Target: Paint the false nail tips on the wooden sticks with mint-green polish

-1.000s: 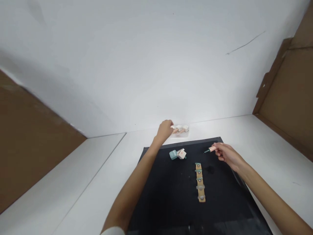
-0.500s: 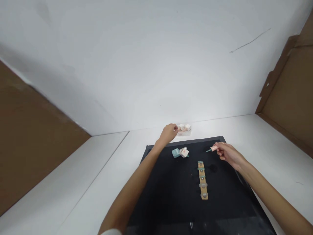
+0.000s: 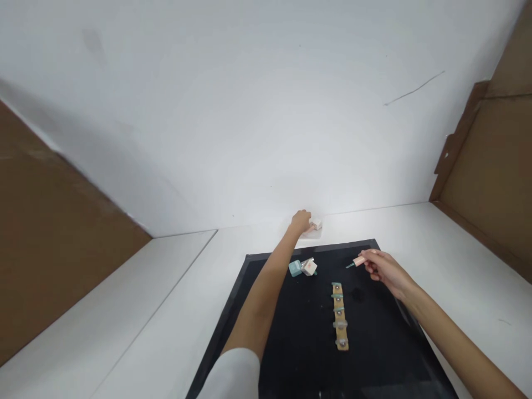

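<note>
My right hand (image 3: 380,267) pinches the pink cap of a nail polish brush (image 3: 359,260), whose green-coated bristles point left above the black mat (image 3: 299,332). Closed and bent downward, my left hand (image 3: 301,220) is at the small clear tray (image 3: 312,235) by the wall; its fingertips are hidden. Beside that hand, a white-bodied polish bottle with a pink cap (image 3: 316,224) lies in the tray. Near the mat's far edge, a green bottle (image 3: 295,268) touches a white box-shaped bottle (image 3: 309,267). A wooden strip (image 3: 341,333) carries several nail tips, the farther ones green and the nearer ones clear.
A white wall (image 3: 249,138) rises right behind the tray. Brown cardboard panels stand at the left (image 3: 62,233) and right (image 3: 490,166). White tabletop (image 3: 166,310) surrounds the black mat.
My left hand has moved right and further over the clear tray, covering one of the bottles there. My right hand still holds the brush. The whole view has shifted slightly.
</note>
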`<state>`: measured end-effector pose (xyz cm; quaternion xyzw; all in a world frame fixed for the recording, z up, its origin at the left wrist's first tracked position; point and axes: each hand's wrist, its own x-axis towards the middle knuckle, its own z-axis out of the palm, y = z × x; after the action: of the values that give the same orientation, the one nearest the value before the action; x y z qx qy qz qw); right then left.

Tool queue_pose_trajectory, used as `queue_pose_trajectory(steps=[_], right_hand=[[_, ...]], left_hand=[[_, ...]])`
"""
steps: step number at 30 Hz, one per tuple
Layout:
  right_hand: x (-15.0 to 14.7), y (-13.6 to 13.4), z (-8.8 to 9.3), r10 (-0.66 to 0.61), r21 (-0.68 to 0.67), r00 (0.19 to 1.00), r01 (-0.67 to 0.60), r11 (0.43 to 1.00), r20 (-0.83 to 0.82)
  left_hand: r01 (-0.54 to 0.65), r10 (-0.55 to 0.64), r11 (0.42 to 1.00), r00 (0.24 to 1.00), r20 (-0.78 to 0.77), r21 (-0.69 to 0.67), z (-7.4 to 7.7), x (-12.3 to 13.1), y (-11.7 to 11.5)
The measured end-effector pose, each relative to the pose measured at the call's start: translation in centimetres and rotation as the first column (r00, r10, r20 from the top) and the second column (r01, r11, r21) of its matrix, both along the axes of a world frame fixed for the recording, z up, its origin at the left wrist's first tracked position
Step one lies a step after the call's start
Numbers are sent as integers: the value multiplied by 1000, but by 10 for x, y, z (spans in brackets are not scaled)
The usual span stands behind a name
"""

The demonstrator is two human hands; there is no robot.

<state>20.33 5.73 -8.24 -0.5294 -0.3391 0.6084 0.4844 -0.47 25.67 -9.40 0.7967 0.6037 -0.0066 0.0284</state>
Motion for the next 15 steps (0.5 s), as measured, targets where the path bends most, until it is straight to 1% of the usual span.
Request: queue_pose_trajectory(steps=[5,9,12,15], right_hand=[[0,-2,-2,15,-22,1000,-14,1000,23],[1,-2,-1,19,-19,999,-18,1000,45],[2,-2,0,21,-10,998,-20,1000,58],[3,-2,0,23,-2,998,-23,1000,64]], left_hand=[[-32,31,999,999,13,23,-5,0,-1],[-93,89,995,993,83,45,-6,3,-6],[-122,109,990,981,159,70,-2,2,-6],[-152,123,983,964,238,106,8,0,0]])
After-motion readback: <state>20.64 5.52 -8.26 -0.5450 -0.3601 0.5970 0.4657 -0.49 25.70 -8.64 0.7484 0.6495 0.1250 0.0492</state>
